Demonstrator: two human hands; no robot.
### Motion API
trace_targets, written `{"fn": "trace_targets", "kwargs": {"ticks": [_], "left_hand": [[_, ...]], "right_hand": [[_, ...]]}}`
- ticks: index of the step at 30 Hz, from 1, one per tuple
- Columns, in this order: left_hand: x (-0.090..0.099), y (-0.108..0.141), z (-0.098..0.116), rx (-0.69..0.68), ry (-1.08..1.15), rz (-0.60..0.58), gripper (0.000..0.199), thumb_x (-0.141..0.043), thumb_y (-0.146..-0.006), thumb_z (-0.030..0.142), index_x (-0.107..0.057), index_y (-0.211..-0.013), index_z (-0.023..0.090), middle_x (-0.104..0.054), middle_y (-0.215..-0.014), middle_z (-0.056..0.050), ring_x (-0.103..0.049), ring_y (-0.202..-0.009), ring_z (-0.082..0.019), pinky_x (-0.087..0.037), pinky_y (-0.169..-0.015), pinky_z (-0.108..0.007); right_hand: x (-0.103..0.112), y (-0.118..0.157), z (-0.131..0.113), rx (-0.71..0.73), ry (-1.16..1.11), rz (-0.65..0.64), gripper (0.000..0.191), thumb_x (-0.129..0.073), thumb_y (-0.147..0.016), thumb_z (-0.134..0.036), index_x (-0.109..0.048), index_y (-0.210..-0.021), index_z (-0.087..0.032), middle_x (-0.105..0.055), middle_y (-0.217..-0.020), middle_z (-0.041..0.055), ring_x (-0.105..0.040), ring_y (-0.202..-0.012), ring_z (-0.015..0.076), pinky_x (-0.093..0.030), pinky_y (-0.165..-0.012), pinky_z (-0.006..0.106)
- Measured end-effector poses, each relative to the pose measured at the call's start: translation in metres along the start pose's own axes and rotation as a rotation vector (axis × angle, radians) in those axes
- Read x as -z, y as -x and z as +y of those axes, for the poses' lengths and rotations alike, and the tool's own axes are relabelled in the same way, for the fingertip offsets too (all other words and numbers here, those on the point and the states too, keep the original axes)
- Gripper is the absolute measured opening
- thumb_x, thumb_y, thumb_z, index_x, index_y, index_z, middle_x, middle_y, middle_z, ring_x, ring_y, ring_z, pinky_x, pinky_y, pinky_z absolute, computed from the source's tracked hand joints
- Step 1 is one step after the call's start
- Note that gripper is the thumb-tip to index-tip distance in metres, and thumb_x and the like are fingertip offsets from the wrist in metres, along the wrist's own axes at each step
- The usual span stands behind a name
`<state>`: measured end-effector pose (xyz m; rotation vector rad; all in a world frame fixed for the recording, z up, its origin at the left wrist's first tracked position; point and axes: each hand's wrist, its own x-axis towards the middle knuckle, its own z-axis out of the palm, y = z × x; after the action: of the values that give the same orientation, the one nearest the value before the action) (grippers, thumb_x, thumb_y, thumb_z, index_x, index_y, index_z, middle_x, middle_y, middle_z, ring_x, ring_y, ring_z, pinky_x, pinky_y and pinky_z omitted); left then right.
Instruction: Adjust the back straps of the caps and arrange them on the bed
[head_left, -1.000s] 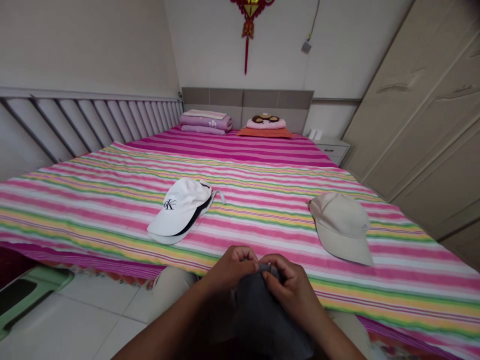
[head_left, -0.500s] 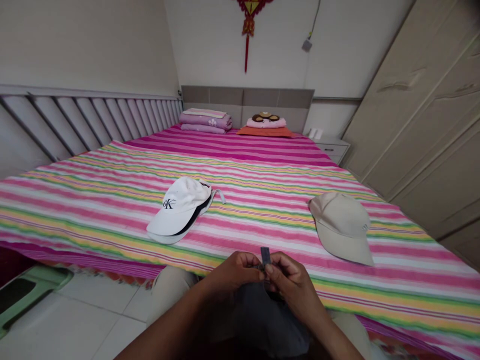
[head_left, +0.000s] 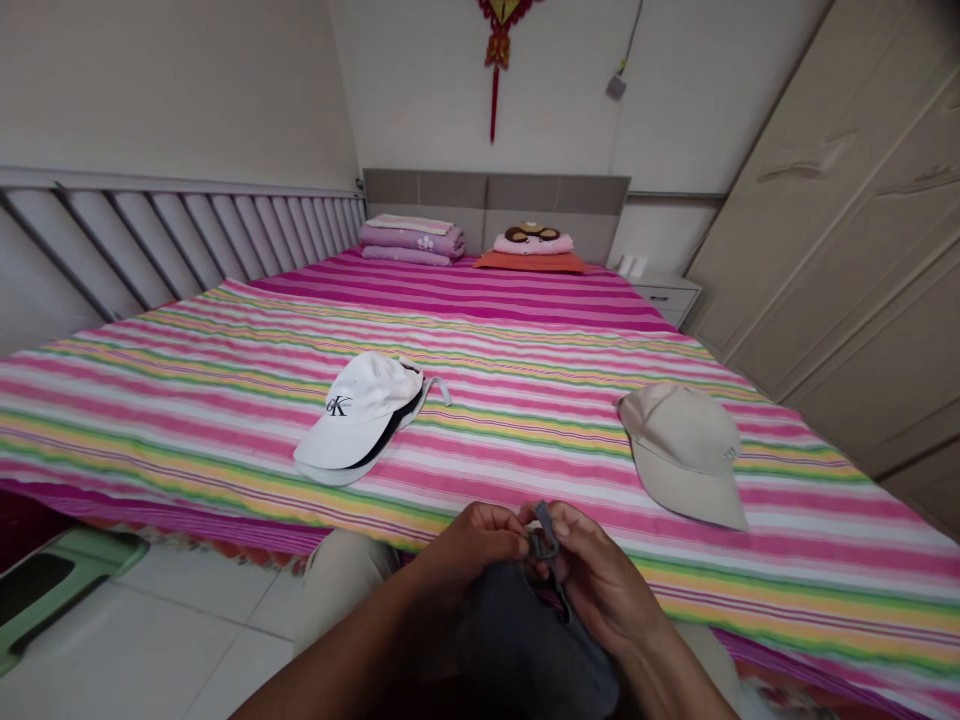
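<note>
A dark grey cap (head_left: 525, 640) lies in my lap, its back strap (head_left: 546, 530) raised towards the bed. My left hand (head_left: 480, 545) pinches the strap near its buckle from the left. On the other side my right hand (head_left: 592, 565) grips the strap, which bends into a loop between the two hands. The buckle is small and partly covered by fingers. Beyond my hands on the bed, a white cap (head_left: 367, 405) with a dark letter logo rests to the left on top of other caps. A beige cap (head_left: 682, 440) sits to the right.
A striped sheet (head_left: 510, 400) covers the bed. Folded purple bedding (head_left: 412, 242) and an orange cushion (head_left: 532, 262) lie by the headboard (head_left: 555, 205). A railing (head_left: 187, 220) runs along the left. A green stool (head_left: 82, 570) stands at lower left, a wardrobe (head_left: 840, 250) at right.
The strap end, which stood straight up between my fingers, is now bent over into a loop. My right hand has shifted slightly and turned, while my left stays nearly in place.
</note>
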<state>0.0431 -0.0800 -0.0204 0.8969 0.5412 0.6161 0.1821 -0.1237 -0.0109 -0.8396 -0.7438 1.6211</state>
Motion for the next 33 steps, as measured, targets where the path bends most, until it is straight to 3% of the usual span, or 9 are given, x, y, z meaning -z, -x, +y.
{"fn": "trace_targets", "kwargs": {"ticks": [5,17,22,28,33], "left_hand": [[-0.001,0.001,-0.001,0.008,0.011,0.049,0.011,-0.068,-0.056,0.020,-0.062,-0.058,0.012,-0.063,-0.054,-0.002,-0.060,-0.057,-0.014,-0.042,-0.062,-0.025],[0.002,-0.002,-0.011,-0.023,0.054,0.067,0.018,-0.073,-0.053,0.024,-0.062,-0.059,0.011,-0.061,-0.055,-0.002,-0.053,-0.051,-0.010,-0.036,-0.055,-0.022],[0.003,-0.002,-0.011,-0.104,-0.002,0.080,0.012,-0.071,-0.057,0.021,-0.063,-0.059,0.012,-0.057,-0.058,0.001,-0.049,-0.056,-0.009,-0.034,-0.059,-0.022],[0.001,0.002,-0.007,-0.169,-0.020,0.055,0.006,-0.067,-0.061,0.017,-0.064,-0.059,0.013,-0.061,-0.069,-0.001,-0.052,-0.065,-0.011,-0.037,-0.064,-0.024],[0.001,0.003,-0.004,-0.198,-0.079,0.081,0.006,-0.068,-0.060,0.018,-0.065,-0.060,0.013,-0.063,-0.076,-0.004,-0.054,-0.070,-0.013,-0.038,-0.068,-0.025]], "right_hand": [[-0.001,0.003,-0.003,0.030,0.007,-0.027,0.019,-0.063,-0.065,-0.032,-0.051,-0.060,-0.018,-0.054,-0.081,0.0033,-0.045,-0.057,0.0120,-0.038,-0.052,0.025],[-0.002,0.005,-0.001,0.028,-0.050,0.033,0.018,-0.069,-0.061,-0.029,-0.057,-0.060,-0.017,-0.054,-0.085,0.0020,-0.044,-0.060,0.0103,-0.038,-0.055,0.024],[-0.003,0.004,-0.001,0.050,-0.055,0.072,0.017,-0.069,-0.060,-0.023,-0.054,-0.054,-0.016,-0.056,-0.090,0.0018,-0.046,-0.063,0.0109,-0.038,-0.058,0.024],[0.001,0.000,-0.003,0.028,0.025,0.128,0.015,-0.069,-0.057,-0.021,-0.055,-0.060,-0.017,-0.056,-0.086,0.0016,-0.047,-0.060,0.0116,-0.037,-0.053,0.024],[0.005,-0.001,-0.008,-0.003,0.120,0.073,0.020,-0.067,-0.064,-0.032,-0.055,-0.061,-0.016,-0.055,-0.071,0.0007,-0.046,-0.057,0.0109,-0.035,-0.051,0.022]]}}
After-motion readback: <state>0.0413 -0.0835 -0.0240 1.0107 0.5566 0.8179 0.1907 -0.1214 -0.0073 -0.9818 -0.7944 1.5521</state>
